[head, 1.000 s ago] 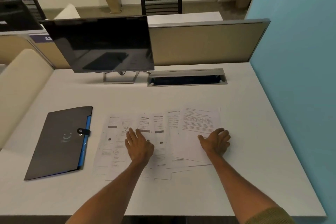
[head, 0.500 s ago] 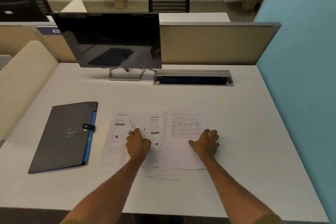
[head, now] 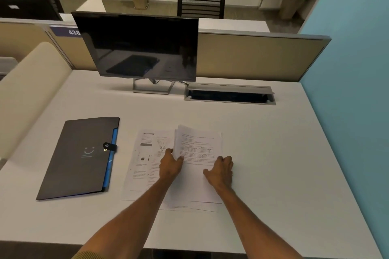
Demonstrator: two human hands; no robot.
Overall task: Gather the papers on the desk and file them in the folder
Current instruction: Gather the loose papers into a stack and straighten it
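While the white rectangular desk (head: 263, 153) is bounded by a beige partition panel (head: 252, 57) at the back and a blue wall (head: 357, 90) on the right, much of its surface lies open, especially to the right of the hands and along the near edge. A black flat-screen monitor (head: 139, 46) stands at the back, with a grey metal cable hatch (head: 229, 95) just beside its stand. The printed white paper sheets (head: 197, 145) lie near the desk's middle, partly overlapped into a loose pile, their long axis running from the near edge toward the monitor. The left hand (head: 170, 166) pinches the raised left edge of the upper sheets, fingers curled round it, with one more sheet lying flat to its left. The right hand (head: 220, 171) rests on the pile's right side, fingers bent at the edge. The dark grey folder with a blue spine strip and snap tab (head: 82, 157) lies closed, well left of the hands, tilted slightly, lengthwise front to back.
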